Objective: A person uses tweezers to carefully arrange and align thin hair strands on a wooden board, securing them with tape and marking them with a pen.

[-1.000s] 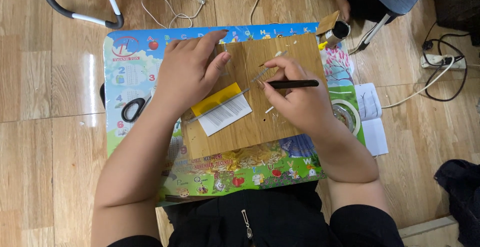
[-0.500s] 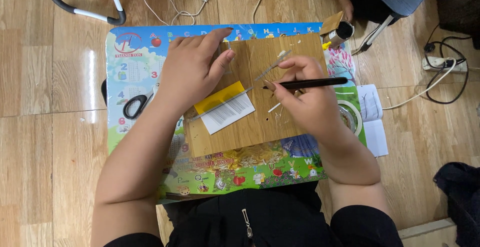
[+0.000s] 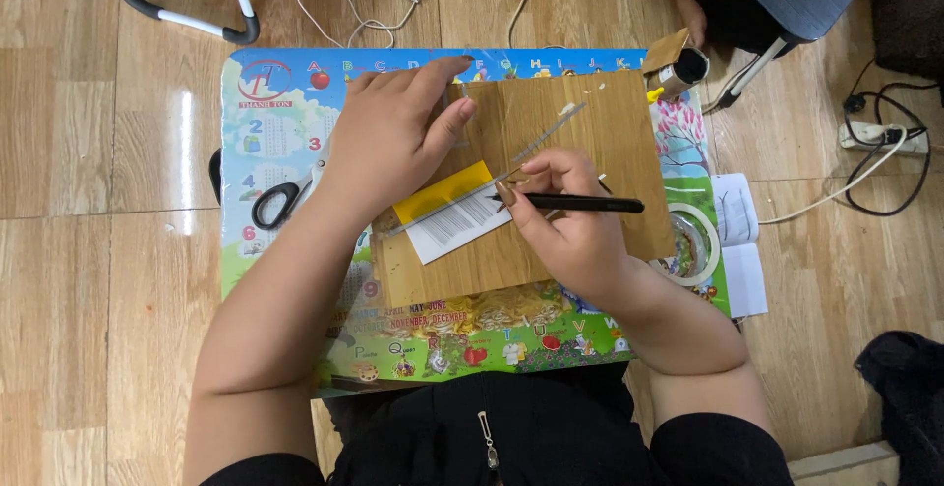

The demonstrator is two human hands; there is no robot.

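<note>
My right hand is closed around a thin black tool — pinched between thumb and fingers, lying nearly level, its tip pointing toward the yellow-and-white card and stopping just beside the card's right edge. The tool rests low over the wooden board, about at the board's middle.

My left hand lies flat on the board's upper left part, palm down, fingers stretched toward the board's far edge and the thumb angled inward. It presses on the board and grasps nothing that I can see. The card sits just below this hand, near the board's left edge, tilted, with its yellow part uppermost. A slim grey strip runs slantwise across the board — its upper end lies near the far right area, and its lower stretch crosses the card.

The board lies on a colourful printed mat. Left of the board, on the mat, are black-handled scissors, partly under my left wrist. Right of the board sits a roll of clear tape, touching the board's edge. Beyond the board's far right corner stands a small cardboard tube.
</note>
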